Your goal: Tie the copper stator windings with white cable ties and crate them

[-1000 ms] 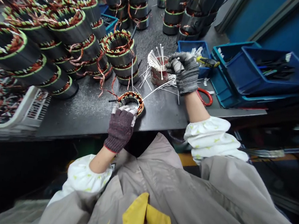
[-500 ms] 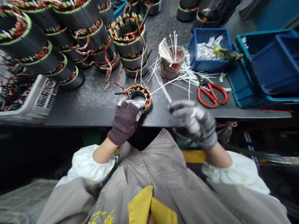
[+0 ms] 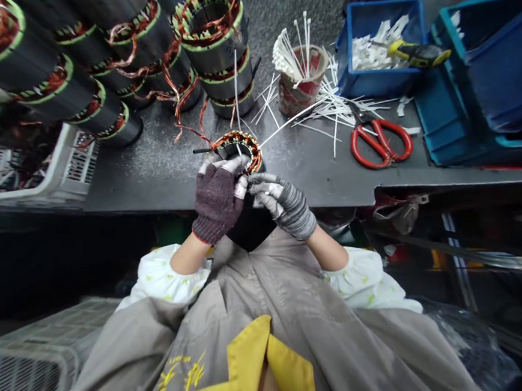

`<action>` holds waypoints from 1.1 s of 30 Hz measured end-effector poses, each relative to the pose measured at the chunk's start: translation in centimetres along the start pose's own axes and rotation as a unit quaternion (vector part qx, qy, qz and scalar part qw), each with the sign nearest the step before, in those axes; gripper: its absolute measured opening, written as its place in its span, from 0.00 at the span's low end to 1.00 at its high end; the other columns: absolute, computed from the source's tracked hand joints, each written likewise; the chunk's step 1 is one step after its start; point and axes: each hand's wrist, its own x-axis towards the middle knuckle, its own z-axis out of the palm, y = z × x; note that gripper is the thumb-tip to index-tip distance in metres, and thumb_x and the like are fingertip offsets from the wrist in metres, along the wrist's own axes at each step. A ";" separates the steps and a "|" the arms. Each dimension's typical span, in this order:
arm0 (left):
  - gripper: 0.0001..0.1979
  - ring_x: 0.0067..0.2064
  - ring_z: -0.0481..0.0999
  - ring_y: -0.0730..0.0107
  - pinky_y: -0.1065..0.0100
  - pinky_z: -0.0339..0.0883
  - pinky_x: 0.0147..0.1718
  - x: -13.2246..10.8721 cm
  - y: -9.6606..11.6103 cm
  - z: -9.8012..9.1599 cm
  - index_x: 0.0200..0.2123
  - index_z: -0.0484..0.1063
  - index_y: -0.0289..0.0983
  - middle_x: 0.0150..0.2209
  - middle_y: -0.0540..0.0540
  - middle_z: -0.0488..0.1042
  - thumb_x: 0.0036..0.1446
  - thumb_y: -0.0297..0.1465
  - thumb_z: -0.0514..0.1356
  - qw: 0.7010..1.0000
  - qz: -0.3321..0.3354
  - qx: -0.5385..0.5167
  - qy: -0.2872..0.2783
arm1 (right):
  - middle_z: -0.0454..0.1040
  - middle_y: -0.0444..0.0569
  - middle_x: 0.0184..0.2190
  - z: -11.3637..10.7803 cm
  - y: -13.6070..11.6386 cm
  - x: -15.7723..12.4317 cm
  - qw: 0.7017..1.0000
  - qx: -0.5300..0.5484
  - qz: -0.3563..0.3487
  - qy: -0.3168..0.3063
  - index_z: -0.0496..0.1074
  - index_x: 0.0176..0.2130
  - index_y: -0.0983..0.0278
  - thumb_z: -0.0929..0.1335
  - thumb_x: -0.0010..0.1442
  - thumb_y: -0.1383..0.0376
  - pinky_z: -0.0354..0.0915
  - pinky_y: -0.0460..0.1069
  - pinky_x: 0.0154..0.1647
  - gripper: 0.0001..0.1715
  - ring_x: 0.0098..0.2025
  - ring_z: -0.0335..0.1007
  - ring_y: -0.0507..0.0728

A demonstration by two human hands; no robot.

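Observation:
A small wire-wound stator (image 3: 256,153) with copper windings stands at the front edge of the bench. My left hand (image 3: 219,195), in a dark purple glove with white fingertips, is closed around its near left side. Close against its right side, my right hand (image 3: 285,203), in a grey glove, has its fingers pinched together; what lies between them is hidden. One white cable tie (image 3: 236,91) rises from the stator, and another cable tie (image 3: 289,123) slants out to the right. A black-sleeved lead (image 3: 203,150) sticks out on the left.
Taller stacked stators (image 3: 212,41) crowd the left. Behind the work stands a cup (image 3: 298,96) of cable ties, with loose ties (image 3: 335,114) beside it. Red-handled scissors (image 3: 381,145), a blue bin (image 3: 373,84) holding a screwdriver (image 3: 419,53), and teal bins (image 3: 451,126) are at right.
My right hand has moved left from beside the scissors, where a blurred white strip showed at its fingers, to the stator's right side. My left hand keeps hold of the stator. The view has shifted.

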 end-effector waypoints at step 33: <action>0.17 0.57 0.79 0.56 0.48 0.62 0.65 -0.7 -0.3 -0.2 0.57 0.78 0.43 0.50 0.44 0.84 0.70 0.35 0.57 0.998 0.053 -0.026 0.004 | 0.84 0.50 0.37 -1.3 0.0 3.5 0.997 -0.046 0.054 -0.015 0.81 0.39 0.59 0.71 0.68 0.43 0.75 0.55 0.45 0.24 0.39 0.80 0.59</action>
